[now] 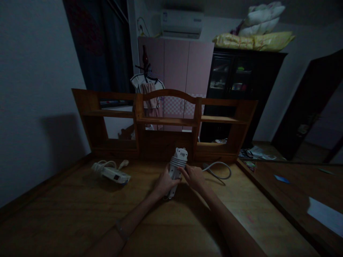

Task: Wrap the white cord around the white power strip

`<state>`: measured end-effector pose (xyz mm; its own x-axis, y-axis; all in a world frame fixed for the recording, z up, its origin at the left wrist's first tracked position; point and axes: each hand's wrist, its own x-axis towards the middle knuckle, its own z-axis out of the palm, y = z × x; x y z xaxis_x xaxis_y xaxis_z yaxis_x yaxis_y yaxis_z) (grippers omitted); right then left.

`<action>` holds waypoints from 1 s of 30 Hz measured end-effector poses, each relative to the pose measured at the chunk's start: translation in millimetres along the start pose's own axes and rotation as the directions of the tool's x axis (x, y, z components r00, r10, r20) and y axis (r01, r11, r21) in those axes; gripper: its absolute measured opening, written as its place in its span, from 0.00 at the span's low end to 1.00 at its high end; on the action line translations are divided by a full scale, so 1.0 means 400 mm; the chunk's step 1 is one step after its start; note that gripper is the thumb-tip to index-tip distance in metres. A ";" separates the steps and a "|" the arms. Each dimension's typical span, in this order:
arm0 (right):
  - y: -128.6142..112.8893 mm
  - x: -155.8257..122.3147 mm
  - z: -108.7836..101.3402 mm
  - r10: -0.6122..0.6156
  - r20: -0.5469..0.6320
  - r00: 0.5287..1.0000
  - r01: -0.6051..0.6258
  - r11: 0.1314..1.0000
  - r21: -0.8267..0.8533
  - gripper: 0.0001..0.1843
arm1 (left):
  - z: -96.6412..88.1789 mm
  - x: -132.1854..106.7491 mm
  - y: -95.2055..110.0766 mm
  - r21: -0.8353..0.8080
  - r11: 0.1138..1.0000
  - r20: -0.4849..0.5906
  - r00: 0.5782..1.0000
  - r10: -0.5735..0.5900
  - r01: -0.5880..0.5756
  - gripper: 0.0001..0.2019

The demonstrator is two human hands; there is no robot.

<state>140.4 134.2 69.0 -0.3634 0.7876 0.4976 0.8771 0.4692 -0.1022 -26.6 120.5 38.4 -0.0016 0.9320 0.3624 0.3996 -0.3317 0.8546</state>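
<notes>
A white power strip (181,153) is held tilted above the wooden desk, with several turns of its grey-white cord (178,162) wound around it. My left hand (165,182) is closed around the strip's lower part. At the strip's right side, my right hand (195,175) is closed on the cord against the windings. The loose end of the cord loops out to the right of that hand over the desk. Another white power strip (114,175), bundled with its own cord and plug, lies to the left on the desk.
The wooden desk (107,217) has a raised rim and a shelf unit (168,122) along its back. Beyond it stand a pink wardrobe (175,67), a coat rack with clothes and a dark cabinet (246,82). A brown surface at right carries white paper (325,214).
</notes>
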 end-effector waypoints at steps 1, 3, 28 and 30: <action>-0.001 0.001 0.001 -0.004 -0.002 1.000 0.004 1.000 -0.002 0.30 | 0.000 0.000 0.001 -0.028 1.000 0.002 1.000 -0.004 0.004 0.31; -0.002 0.003 0.006 0.003 -0.004 1.000 -0.003 1.000 -0.014 0.30 | 0.002 0.002 -0.003 -0.142 0.987 0.024 0.997 -0.070 0.073 0.32; -0.003 -0.014 -0.042 -0.412 -0.058 0.909 0.376 0.875 -0.306 0.12 | -0.121 0.059 -0.050 0.456 0.864 -0.171 0.973 -0.153 0.216 0.33; -0.017 -0.017 -0.048 -0.429 -0.069 0.901 0.389 0.866 -0.313 0.13 | -0.124 0.045 -0.036 0.676 0.725 -0.116 0.991 -0.074 0.133 0.34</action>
<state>143.1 118.1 82.9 -0.6819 0.4803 0.5517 0.7170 0.5878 0.3747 -77.7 134.9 51.2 -0.1370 0.9308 0.3390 0.9092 -0.0177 0.4159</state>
